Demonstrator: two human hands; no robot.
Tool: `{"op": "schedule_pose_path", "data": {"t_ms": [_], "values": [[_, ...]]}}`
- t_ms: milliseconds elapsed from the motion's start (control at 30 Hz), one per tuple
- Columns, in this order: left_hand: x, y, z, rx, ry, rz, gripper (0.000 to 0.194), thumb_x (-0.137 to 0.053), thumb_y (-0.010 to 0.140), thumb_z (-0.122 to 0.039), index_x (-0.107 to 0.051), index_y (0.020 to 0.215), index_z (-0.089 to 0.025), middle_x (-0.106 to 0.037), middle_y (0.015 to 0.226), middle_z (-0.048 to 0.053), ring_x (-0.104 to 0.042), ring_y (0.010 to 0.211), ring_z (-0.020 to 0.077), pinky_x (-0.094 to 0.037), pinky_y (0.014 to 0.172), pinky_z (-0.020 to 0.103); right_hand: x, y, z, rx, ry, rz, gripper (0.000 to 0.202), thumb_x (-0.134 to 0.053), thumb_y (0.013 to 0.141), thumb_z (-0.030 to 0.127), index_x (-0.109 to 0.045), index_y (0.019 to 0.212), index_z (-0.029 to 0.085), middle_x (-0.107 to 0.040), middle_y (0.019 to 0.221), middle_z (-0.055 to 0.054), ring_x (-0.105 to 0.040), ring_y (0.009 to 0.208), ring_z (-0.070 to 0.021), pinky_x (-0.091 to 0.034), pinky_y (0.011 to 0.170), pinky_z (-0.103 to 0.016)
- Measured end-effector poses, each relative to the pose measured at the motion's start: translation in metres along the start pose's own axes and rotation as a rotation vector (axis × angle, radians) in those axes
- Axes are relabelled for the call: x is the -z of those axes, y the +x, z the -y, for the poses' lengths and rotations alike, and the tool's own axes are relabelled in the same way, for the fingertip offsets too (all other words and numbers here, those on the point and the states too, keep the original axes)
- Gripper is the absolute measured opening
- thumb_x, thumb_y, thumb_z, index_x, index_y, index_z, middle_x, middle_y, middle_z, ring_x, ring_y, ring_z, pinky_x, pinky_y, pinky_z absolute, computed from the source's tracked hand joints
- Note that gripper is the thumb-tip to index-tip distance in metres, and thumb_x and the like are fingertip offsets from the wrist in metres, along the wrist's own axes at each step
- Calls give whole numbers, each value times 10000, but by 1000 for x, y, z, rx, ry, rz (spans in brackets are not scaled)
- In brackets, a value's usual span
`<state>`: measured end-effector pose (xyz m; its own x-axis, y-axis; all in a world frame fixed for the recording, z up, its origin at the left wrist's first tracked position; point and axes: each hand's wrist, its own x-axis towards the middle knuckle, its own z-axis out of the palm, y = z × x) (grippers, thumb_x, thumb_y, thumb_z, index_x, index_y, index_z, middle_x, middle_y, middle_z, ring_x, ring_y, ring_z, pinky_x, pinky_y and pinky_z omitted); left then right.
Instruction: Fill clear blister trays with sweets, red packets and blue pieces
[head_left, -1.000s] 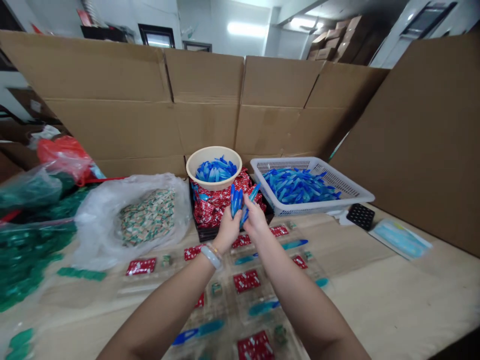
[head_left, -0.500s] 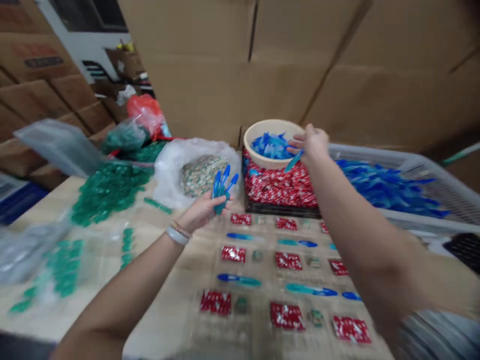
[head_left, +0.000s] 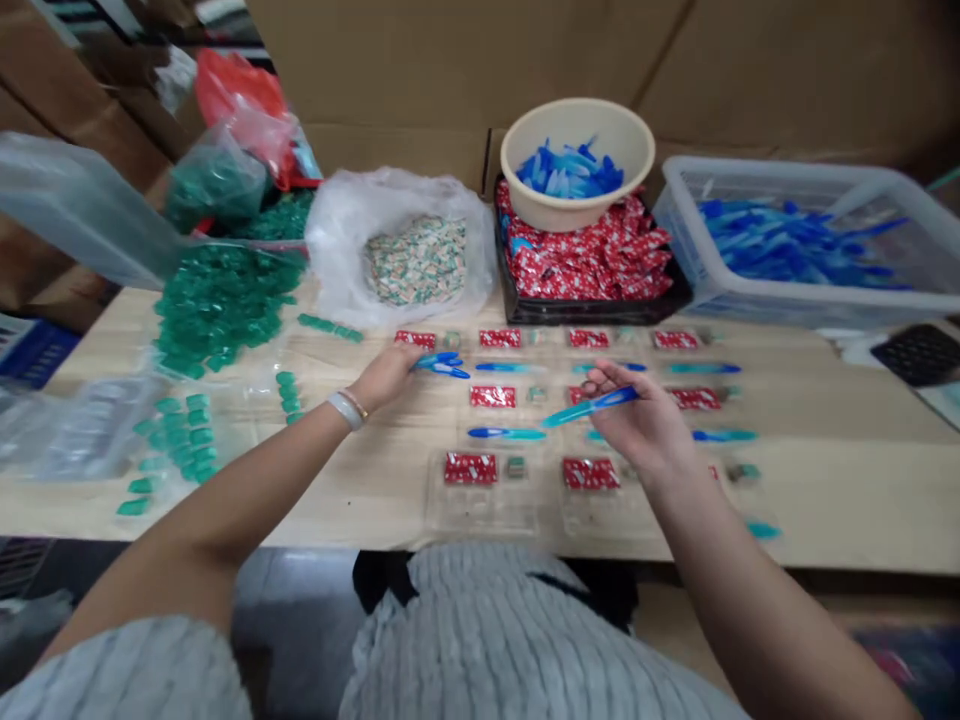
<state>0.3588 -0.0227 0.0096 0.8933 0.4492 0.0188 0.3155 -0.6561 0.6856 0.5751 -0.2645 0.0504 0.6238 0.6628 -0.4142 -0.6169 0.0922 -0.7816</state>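
Observation:
My left hand is closed on a few slim blue-and-teal plastic sticks, their darker blue ends pointing right. It hovers by a red patterned packet at the left of the rows. Between the fingers of my right hand is a single blue-and-teal plastic stick, its teal end pointing left above the clear plastic trays. Red packets and small greenish pieces lie in these trays, several with a similar stick. Two trays at the front show no stick.
Behind the rows stand a cream bowl of blue sticks on a black tray of red packets, and a clear bin of more sticks. Further left are a white bag of small pieces and green packets.
My right hand has come from beside the bowl down over the trays, still holding one stick. My left hand has its sticks lowered near the back-left packet. The view has tilted down.

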Motion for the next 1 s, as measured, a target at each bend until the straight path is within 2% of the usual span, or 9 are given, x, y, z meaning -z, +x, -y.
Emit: {"op": "schedule_pose_path", "data": {"t_ms": [167,333,400,500,667,733,800,933,1000], "values": [[-2,-2,8,-48,130,84,323,-458,658,-48,-629,911,-152,-593,1043,101,-482,1031,233,-321,943,353,22,-44,-18,80,-97,-184,144,-473,697,263,-601,675,201,-546,585,-2,-503,535,-101,-398,467,-217],[7,-24,-17,-36,73,-72,290,-491,740,-165,-596,1011,-162,-596,1033,81,-499,995,227,-342,905,335,9,-83,-68,44,-135,-223,183,-509,707,339,-605,694,185,-518,552,16,-397,419,-67,-278,348,-193],[2,-47,-37,24,-21,-37,206,-500,770,-251,-614,923,-172,-618,902,52,-543,851,202,-394,792,293,2,-95,-91,39,-192,-182,221,-523,721,394,-607,705,190,-512,569,14,-407,429,-73,-305,360,-198],[-23,-92,-63,147,-188,107,198,-502,782,-338,-606,754,-172,-586,707,16,-529,655,159,-402,631,244,1,-102,-118,95,-358,-81,215,-524,746,412,-611,736,215,-535,625,-4,-488,536,-120,-408,456,-242],[-73,-143,-74,130,-192,16,230,-441,826,-308,-598,937,-183,-582,822,46,-534,789,177,-422,739,282,9,-101,-133,587,-920,238,122,-537,763,283,-622,841,241,-602,858,-66,-525,846,-215,-436,775,-401],[-82,-145,-79,116,-147,-48,257,-429,832,-296,-578,1007,-183,-584,888,65,-532,854,188,-420,788,300,10,-103,-129,689,-1024,253,183,-526,768,273,-613,926,239,-585,950,-91,-501,927,-236,-399,842,-442],[-89,-135,-90,78,-137,-43,273,-435,830,-297,-573,1031,-174,-592,938,79,-532,901,196,-414,827,311,13,-109,-120,636,-966,171,269,-518,778,295,-567,1035,236,-565,979,-93,-509,909,-221,-414,822,-427],[-110,-97,-136,-112,-243,352,298,-419,844,-336,-592,1018,-167,-623,983,68,-553,918,191,-421,852,315,44,-130,-87,269,-530,63,280,-508,787,386,-516,1004,210,-519,664,14,-487,562,-120,-435,546,-278],[-123,-78,-158,-128,-235,443,334,-402,855,-361,-568,1072,-169,-619,1032,69,-553,947,193,-416,874,332,76,-140,-70,200,-390,-92,252,-541,762,406,-517,910,203,-489,597,45,-443,496,-92,-392,496,-240]]}}
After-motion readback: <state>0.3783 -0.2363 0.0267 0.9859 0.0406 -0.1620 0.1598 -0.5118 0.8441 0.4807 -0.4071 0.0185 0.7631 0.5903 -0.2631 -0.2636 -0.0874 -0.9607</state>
